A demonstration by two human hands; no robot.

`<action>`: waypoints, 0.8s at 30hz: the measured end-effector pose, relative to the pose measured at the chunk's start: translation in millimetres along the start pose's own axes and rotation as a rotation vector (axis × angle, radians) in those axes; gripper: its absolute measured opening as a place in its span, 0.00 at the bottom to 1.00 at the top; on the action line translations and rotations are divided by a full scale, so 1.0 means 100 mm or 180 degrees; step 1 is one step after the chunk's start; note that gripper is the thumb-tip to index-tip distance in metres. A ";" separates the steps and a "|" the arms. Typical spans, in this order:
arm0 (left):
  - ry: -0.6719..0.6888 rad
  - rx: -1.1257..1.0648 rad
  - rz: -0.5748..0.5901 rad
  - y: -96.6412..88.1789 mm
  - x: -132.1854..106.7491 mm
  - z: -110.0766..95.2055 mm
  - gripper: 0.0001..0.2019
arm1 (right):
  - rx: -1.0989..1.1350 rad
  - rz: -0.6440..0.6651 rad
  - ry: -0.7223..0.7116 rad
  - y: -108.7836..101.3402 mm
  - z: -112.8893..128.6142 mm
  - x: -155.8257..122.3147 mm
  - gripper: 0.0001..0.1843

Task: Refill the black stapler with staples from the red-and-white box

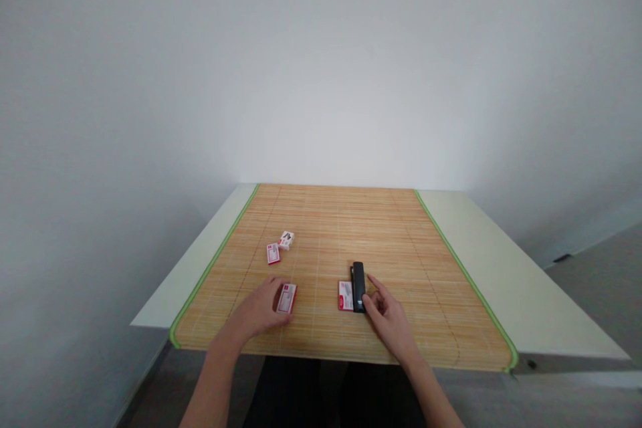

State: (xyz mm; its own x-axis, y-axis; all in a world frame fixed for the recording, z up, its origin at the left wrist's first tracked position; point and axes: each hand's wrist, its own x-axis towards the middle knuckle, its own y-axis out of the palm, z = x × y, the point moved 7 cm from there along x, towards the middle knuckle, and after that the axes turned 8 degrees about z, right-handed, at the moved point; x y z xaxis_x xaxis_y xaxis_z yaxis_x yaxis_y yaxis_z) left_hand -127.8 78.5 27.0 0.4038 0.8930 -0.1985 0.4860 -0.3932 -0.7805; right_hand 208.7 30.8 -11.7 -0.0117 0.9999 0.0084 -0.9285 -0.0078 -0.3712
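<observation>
Table (198, 264): pale top, set against a plain white wall. A bare strip shows on the left side and a wider one on the right.
Mat (326, 221): bamboo slats with a green edge down both sides. It covers the middle of the table, and everything else lies on it.
Left hand (257, 313): low over the mat's near left part, palm down, forearm coming in from the bottom edge. The fingers are close together and lightly curled, with the tips against the left edge of the near box. Whether they pinch it or only rest there cannot be told.
Flat box (273, 253): small, red and white, lying flat beyond the left hand and well apart from it.
Tilted box (286, 239): small and mostly white, just behind and right of the flat box, close to it or touching. It sits askew.
Near box (286, 297): red and white, lying flat at the left hand's fingertips, partly hidden by them.
Side box (346, 295): red and white, lying flat against the stapler's left side, near the mat's middle front.
Stapler (358, 286): black, lying lengthwise front to back on the mat, between the side box and the right hand.
Right hand (388, 317): just right of the stapler. The fingers are loosely parted, the index stretched forward along its right side, the thumb tip at its near end. It is not closed around it.
</observation>
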 end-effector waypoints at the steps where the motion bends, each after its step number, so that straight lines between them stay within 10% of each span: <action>1: -0.0036 0.0003 -0.0030 -0.02 0.04 -0.05 0.29 | 0.0011 0.0001 -0.0001 0.00 0.00 0.00 0.39; 11: 0.0771 -0.0272 -0.0344 0.37 0.46 -1.19 0.29 | 0.0064 -0.0050 -0.0024 -0.01 0.02 0.00 0.38; 24: 0.0932 -0.0444 -0.0164 0.67 0.57 -1.13 0.37 | 0.0044 0.0213 -0.0044 0.03 0.05 0.04 0.37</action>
State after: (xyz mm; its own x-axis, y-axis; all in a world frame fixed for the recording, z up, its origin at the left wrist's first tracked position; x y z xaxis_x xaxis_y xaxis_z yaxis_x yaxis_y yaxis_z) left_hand 15.3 78.8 30.7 0.5719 0.8197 0.0337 0.6048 -0.3935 -0.6924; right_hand 204.4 34.3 -8.4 -0.0788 0.9969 -0.0033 -0.9306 -0.0748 -0.3584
